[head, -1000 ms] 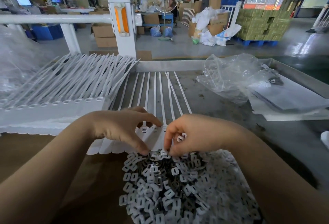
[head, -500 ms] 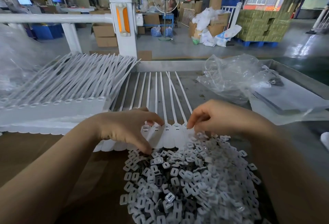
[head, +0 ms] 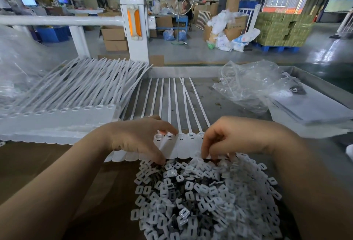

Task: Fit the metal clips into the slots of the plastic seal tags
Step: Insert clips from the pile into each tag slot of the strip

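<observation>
Pinching the tag strip (head: 183,145) mid-frame, the left hand (head: 137,140) steadies it while the right hand (head: 229,136), fingers curled, picks clips (head: 200,192) (most slots look filled).

A row of seal tags (head: 183,144) lies across the table (head: 225,104) with its straps running away from the person, between the left hand (head: 137,140) and the right hand (head: 229,136). The heap of clips (head: 200,197) lies just in front of the row, nearest the person. A stack of tags (head: 63,106) sits to the left, and a plastic bag (head: 252,85) lies far right, seemingly on flat sheets (head: 313,108).
</observation>
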Demonstrator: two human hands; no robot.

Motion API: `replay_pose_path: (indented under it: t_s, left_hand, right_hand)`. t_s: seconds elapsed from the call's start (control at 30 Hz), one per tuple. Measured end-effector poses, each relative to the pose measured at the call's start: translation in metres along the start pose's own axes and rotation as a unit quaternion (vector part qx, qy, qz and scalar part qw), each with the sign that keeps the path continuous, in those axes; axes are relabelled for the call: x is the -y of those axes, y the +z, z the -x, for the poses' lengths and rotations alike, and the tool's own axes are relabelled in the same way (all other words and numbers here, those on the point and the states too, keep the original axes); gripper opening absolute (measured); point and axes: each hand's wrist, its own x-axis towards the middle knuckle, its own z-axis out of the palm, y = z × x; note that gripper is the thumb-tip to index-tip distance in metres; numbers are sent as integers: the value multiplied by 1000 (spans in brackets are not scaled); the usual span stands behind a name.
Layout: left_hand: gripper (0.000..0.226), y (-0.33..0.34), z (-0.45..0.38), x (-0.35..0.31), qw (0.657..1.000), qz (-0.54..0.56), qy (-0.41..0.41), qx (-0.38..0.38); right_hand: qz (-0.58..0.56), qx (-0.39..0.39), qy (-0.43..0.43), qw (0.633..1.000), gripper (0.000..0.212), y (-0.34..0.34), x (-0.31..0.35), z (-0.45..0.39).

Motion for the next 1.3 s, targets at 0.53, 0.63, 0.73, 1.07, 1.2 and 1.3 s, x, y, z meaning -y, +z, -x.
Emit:
replay_pose_path:
  t_s: [0.53, 0.63, 0.73, 1.07, 1.2, 1.3]
  left_hand:
    - [84, 0, 1, -9, 1000, 0, 3, -16]
    - [82, -1, 4, -13, 1000, 8, 10, -18]
    - [81, -3, 8, -20, 1000, 12, 15, -23]
    - [86, 0, 21, -54, 995, -70, 53, -51]
    - [89, 2, 23, -58, 990, -98, 60, -86]
    - [89, 4, 21, -56, 984, -113, 73, -118]
  right_hand:
    - [-31, -215, 151, 965, 31, -1, -20, -14]
    - [-53, -212, 197, 956, 20, 1, -25, -15]
    - [-36, -239, 223, 944, 38, 0, -27, -15]
    - [-73, -266, 241, 930, 39, -5, -21, -10]
    - [-83, -295, 242, 921, 33, -8, -23, -10]
    - [-106, -316, 237, 913, 31, -8, -24, -12]
